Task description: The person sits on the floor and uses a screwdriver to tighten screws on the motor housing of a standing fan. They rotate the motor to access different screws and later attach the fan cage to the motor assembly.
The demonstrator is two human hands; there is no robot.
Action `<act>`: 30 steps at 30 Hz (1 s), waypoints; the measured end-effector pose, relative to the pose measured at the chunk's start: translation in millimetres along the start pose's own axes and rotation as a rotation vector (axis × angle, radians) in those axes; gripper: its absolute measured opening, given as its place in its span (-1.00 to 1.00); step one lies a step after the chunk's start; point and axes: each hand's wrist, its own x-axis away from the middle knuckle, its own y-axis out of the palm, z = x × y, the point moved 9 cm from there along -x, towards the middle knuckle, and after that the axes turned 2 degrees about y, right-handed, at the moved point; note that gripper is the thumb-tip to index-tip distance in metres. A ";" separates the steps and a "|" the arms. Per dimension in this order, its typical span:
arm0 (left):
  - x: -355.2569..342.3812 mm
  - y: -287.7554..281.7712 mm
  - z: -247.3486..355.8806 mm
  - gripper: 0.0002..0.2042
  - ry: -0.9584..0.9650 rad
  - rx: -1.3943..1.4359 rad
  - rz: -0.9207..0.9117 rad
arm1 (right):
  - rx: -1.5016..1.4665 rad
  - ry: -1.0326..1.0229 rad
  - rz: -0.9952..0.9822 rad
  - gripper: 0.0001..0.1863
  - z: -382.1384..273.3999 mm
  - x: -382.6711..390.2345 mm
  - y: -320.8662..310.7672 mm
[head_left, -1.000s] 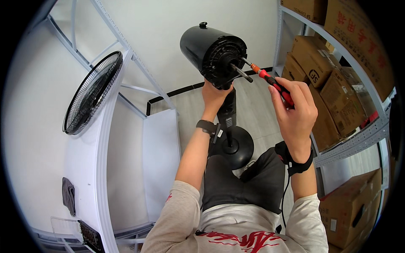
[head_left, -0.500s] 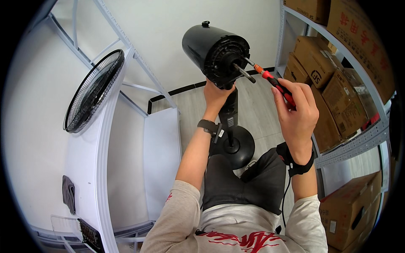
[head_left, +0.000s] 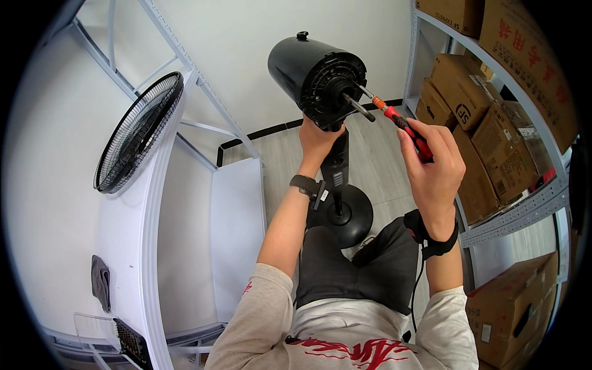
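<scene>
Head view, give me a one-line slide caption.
Left hand holding a black fan motor from below, right hand holding a red-and-black screwdriver at its front.

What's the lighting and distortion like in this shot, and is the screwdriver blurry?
Head view: black corners frame the fisheye image; head view: the white shelf has a visibly bowed edge; head view: a soft sheen marks the black motor housing; head view: the red-and-black screwdriver looks fairly sharp.
</scene>
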 end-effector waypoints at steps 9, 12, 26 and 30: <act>0.0 1.8 -2.5 -0.63 -0.026 0.005 -0.021 | 0.005 -0.028 0.014 -0.75 -4.6 -1.7 -1.4; 0.4 -0.1 -3.1 -0.63 -0.019 0.014 -0.007 | 0.054 -0.126 0.039 -0.73 -14.8 -4.8 -2.6; 0.2 -0.7 4.7 -0.65 0.039 0.031 -0.012 | 0.097 -0.055 -0.072 -0.77 -17.0 -17.3 -3.3; -0.2 0.2 5.7 -0.65 0.047 0.039 -0.017 | 0.044 -0.015 -0.044 -0.77 -17.5 -19.1 -4.7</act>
